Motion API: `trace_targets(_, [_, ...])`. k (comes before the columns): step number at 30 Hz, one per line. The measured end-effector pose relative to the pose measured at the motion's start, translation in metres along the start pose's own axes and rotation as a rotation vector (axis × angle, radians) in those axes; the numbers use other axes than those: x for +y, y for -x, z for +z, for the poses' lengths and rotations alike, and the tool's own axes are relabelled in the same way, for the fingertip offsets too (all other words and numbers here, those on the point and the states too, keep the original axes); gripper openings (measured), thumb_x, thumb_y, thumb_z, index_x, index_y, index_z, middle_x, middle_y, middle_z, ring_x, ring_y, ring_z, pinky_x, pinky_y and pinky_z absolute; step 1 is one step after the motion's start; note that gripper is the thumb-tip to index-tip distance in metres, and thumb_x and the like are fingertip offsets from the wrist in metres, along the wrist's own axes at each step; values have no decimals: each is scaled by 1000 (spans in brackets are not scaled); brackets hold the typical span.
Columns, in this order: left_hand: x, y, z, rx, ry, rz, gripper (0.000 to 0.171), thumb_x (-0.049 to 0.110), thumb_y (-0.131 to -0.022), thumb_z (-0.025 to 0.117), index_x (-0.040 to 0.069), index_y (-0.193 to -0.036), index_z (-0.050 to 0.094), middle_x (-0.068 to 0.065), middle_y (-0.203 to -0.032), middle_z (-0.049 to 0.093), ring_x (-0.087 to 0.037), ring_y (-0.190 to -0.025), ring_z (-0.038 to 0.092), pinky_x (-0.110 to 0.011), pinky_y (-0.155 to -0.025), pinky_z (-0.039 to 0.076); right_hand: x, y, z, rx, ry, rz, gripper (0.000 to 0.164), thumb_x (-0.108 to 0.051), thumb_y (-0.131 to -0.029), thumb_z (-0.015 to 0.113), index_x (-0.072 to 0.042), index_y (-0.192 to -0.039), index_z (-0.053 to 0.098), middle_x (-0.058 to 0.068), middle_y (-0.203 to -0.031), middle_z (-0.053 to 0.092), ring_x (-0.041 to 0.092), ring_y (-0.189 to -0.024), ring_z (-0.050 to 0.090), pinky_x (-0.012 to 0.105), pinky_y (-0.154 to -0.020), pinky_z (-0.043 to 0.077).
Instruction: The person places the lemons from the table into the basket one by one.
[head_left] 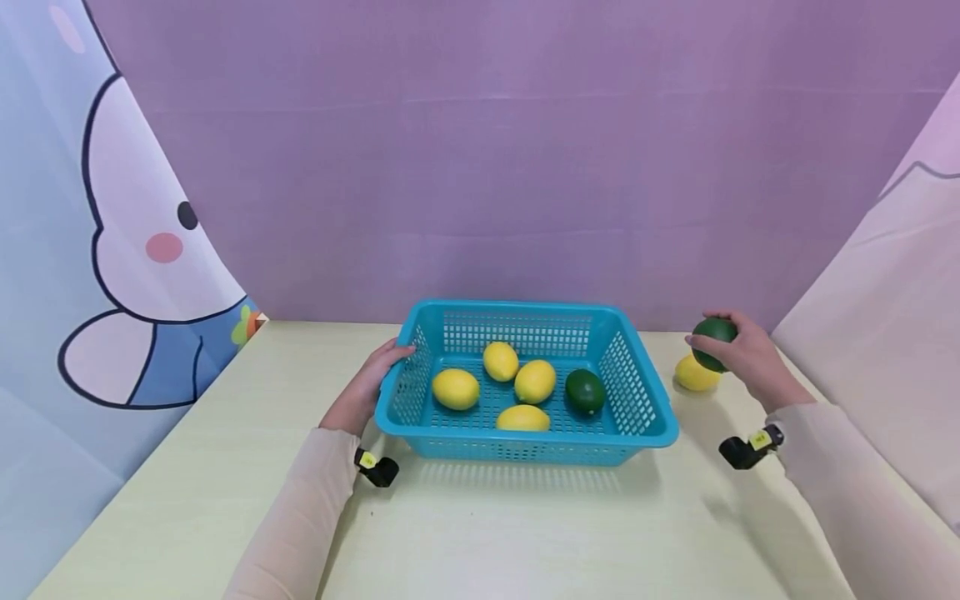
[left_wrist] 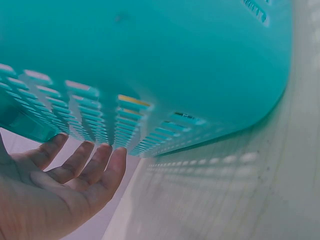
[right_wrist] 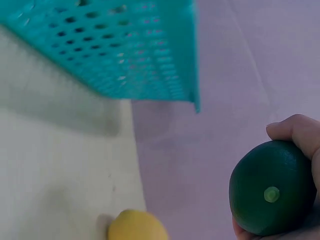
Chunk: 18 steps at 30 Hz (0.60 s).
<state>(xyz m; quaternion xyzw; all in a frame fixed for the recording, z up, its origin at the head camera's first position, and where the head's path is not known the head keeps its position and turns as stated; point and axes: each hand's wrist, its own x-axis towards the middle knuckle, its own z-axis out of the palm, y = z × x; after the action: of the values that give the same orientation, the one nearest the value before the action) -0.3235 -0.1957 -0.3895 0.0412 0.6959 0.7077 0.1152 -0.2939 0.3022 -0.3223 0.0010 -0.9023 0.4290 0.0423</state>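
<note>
A blue-green plastic basket (head_left: 517,450) with lattice walls stands on the table. Inside it lie several yellow lemons (head_left: 456,389) and one dark green lime (head_left: 585,392). My left hand (head_left: 369,382) holds the basket's left side at the rim; in the left wrist view its fingertips (left_wrist: 119,156) touch the outer lattice wall. To the right of the basket, my right hand (head_left: 753,358) grips another dark green lime (head_left: 715,342), raised above the table. The right wrist view shows this lime (right_wrist: 270,187) with its pale stem end facing the camera. Just below it a lemon (head_left: 696,374) rests on the table.
The pale table (head_left: 480,533) reaches back to a purple cloth backdrop (head_left: 510,167). A cloth with a cartoon figure (head_left: 161,208) hangs along the left, and a pale cloth (head_left: 892,333) along the right. The basket's right wall stands between the raised lime and the basket's contents.
</note>
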Motion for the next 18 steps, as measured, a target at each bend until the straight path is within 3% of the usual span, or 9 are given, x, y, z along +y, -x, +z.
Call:
trace_targets(7, [0,1,-1,-3,1,2,59,28,-101,38,13,-152,13,-20,-148,30,-41,-132,35,-55,-104,35,-20,-4,-3,-35,-35,-8,75,-42,-93,53,-3,-148,20,31,-141,26,45,-117,37,46,-89,42])
trace_targets(18, [0,0,1,-4,4,4,60,29,-101,39,13,-152,13,-19,-149,30,-40,-132,35,-54,-104,35,-42,-11,-2,-6,-57,-17,71,-41,-92,56,-5,-145,26,29,-140,30,43,-115,39,37,-85,43])
